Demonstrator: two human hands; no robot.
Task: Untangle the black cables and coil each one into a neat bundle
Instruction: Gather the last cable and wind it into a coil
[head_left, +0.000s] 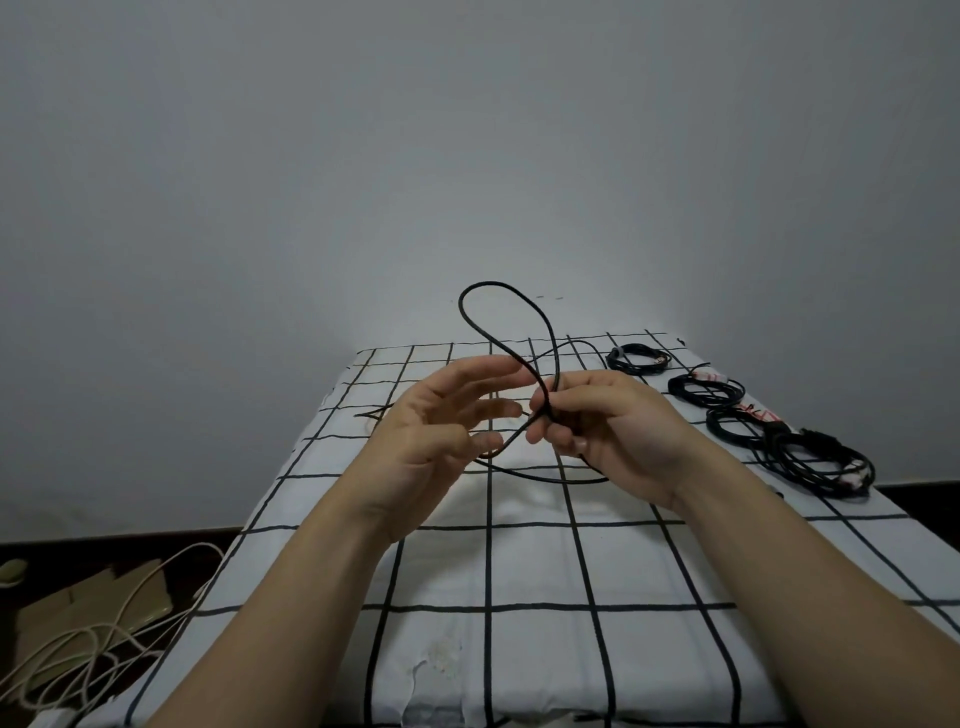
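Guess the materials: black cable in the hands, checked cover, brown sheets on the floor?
Cable: matte black jacket, probably rubber or PVC; it bends in smooth springy loops, no shine. Cover: cloth, likely cotton, matte white with black grid; it wrinkles and drapes over the edge. Brown sheets: apparently cardboard, flat, dull, creased.

White cloth with a black grid (545, 649) over a long flat surface, with coiled cables along its right edge.

Four bundles of coiled black cable lie in a row by the right edge: the far bundle (639, 359), second bundle (704, 391), third bundle (737, 425) and nearest bundle (821, 463) — the last two overlap. A loose black cable (545, 475) trails across the middle. On the dark floor (197, 561) to the left lie flat brown cardboard (88, 608) and tangled pale cord (78, 652).
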